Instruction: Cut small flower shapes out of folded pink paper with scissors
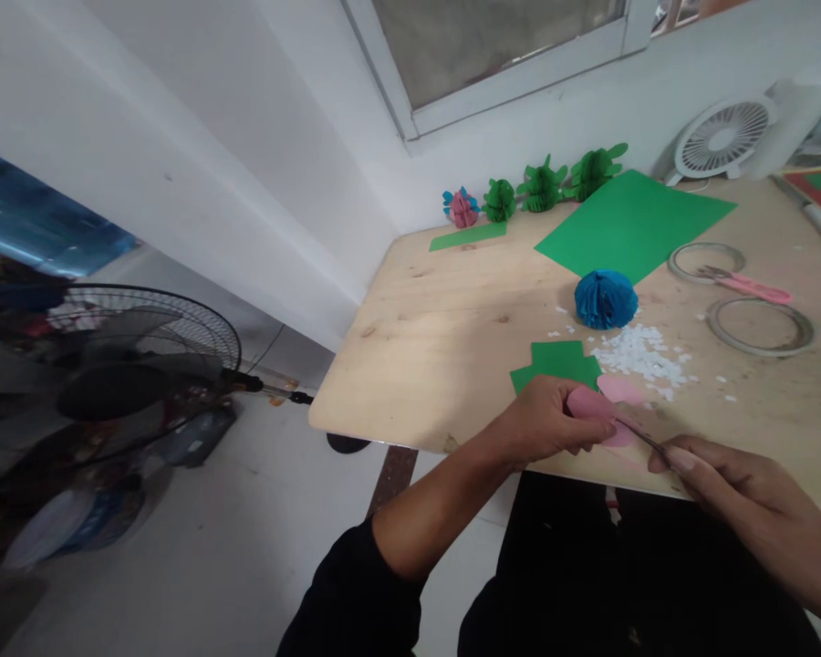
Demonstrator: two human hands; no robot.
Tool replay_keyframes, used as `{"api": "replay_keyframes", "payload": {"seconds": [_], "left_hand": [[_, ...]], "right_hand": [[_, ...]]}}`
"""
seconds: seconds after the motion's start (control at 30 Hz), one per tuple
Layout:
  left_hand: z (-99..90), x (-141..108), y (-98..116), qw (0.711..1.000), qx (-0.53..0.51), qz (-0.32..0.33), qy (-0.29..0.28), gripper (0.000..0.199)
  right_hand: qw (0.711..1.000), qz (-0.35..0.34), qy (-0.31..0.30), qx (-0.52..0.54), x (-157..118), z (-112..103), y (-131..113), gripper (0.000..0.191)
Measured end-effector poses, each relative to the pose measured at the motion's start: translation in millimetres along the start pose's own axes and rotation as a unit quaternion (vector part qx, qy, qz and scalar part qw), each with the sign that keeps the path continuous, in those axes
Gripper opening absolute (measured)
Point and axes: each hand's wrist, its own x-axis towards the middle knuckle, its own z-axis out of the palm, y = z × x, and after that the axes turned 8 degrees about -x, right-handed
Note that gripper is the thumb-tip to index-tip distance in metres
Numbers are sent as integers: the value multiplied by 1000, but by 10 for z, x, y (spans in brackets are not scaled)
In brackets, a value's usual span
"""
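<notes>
Near the front edge of the table, my left hand (544,422) pinches a pink paper piece (587,402) with a rounded edge between thumb and fingers. My right hand (735,479) is closed around scissors (644,437), whose thin dark blades reach to the pink paper; the handles are hidden in the hand. Other pink paper (621,390) lies just beyond and under the held piece. Green paper pieces (558,359) with stepped edges rest behind my left hand. A blue pleated paper ball (606,299) sits farther back, beside a heap of small white paper bits (643,356).
A large green sheet (629,224) and a green strip (469,237) lie toward the wall, where several green paper figures (543,185) and a pink-blue one (462,208) stand. Tape rolls (761,348), pink-handled scissors (759,288) and a small white fan (725,137) are on the right.
</notes>
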Motion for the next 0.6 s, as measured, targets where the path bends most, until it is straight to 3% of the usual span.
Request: {"api": "replay_keyframes", "payload": {"seconds": [0.27,0.53,0.6], "left_hand": [[8,29,-16,1000,1,-7,3,18],[25,32,-22,1000,9,8,-7,31],[16,38,-41,1000,7,6,-4,32]], "right_hand": [[1000,-20,15,-13,18,-35,-129,58],[1000,9,10,14,-26,11,-104,51],[999,18,37,19,-43,47,-89,49]]}}
